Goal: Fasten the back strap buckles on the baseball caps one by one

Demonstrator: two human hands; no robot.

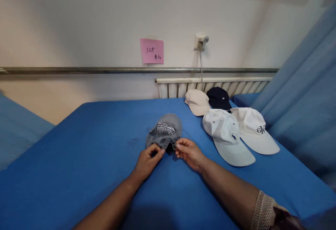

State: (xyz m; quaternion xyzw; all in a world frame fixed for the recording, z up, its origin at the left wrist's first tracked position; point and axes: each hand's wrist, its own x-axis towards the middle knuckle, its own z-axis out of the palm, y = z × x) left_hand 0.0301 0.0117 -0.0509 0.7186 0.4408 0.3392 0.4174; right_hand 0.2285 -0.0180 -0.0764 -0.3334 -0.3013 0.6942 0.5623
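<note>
A grey baseball cap (164, 130) with white lettering lies on the blue-covered table, its back strap toward me. My left hand (148, 160) pinches the strap's left part between thumb and forefinger. On the other side, my right hand (190, 153) has its fingertips closed on the strap's right end, by what looks like a small buckle. The dark opening at the back of the cap shows between my hands. Fingers partly cover the strap ends.
To the right sit a beige cap (197, 101), a navy cap (218, 97), a pale cap (223, 128) and a white cap (252, 128). Behind the blue table (65, 160) are a radiator (178, 85) and a metal rail (105, 70). A blue curtain (301, 83) hangs at right.
</note>
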